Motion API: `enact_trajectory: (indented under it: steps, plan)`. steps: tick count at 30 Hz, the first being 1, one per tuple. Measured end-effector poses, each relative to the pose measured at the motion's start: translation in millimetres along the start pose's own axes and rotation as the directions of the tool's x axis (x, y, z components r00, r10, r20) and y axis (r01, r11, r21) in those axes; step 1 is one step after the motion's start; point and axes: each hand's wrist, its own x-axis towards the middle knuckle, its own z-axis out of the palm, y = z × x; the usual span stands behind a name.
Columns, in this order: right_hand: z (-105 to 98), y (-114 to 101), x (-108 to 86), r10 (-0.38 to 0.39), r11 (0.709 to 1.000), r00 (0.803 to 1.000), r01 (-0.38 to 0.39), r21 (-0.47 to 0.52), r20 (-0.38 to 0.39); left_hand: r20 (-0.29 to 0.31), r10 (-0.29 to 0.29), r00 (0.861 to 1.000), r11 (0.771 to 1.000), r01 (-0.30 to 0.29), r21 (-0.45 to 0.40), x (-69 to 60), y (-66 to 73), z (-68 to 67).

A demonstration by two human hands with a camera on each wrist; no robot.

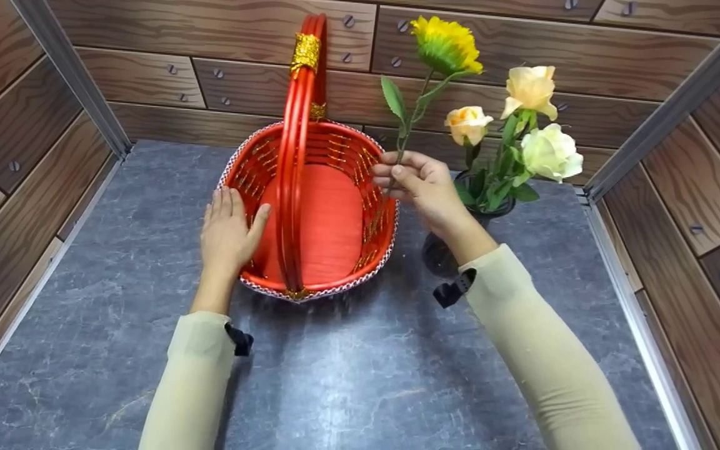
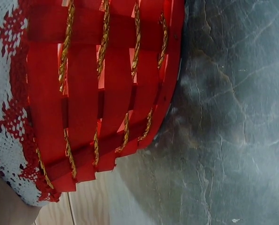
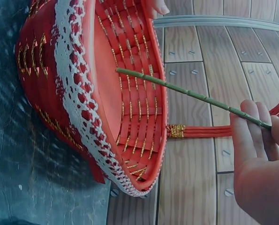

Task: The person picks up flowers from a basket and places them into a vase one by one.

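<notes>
A red woven basket with a tall arched handle and lace along its rim stands in the middle of the table. My left hand rests on the basket's left rim, fingers straight and thumb over the inside. Above the right rim, my right hand pinches the green stem of a yellow flower between thumb and fingers. The bloom points up, and in the right wrist view the stem's lower end reaches over the basket's opening. The left wrist view shows the basket's woven side and little of the hand.
Right of the basket, a dark vase holds two peach roses and a whitish rose, partly behind my right forearm. Wood-patterned panels wall the grey marbled table at the back and both sides.
</notes>
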Motion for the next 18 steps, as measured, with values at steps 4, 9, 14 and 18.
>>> enact_trajectory:
  steps: [4,9,14,18]
  plan:
    - [-5.1,-6.7,-8.0,-0.012,1.0,1.0,0.012,-0.01,-0.002,0.014,-0.003,1.0,1.0,0.003,0.0,-0.9,-1.1,1.5]
    - [-12.0,-17.0,-16.9,-0.034,0.999,0.999,0.034,-0.006,-0.017,0.016,-0.004,1.0,1.0,0.004,-0.001,-1.4,-2.1,2.0]
    - [-19.8,-26.0,-25.5,-0.056,0.998,0.998,0.056,-0.004,-0.027,0.022,0.002,1.0,1.0,-0.002,0.003,-0.5,-0.9,-0.2]
    - [-27.1,-32.4,-31.6,-0.075,0.997,0.996,0.075,-0.016,-0.042,0.018,0.006,1.0,1.0,-0.006,0.005,-0.3,-0.3,-1.3]
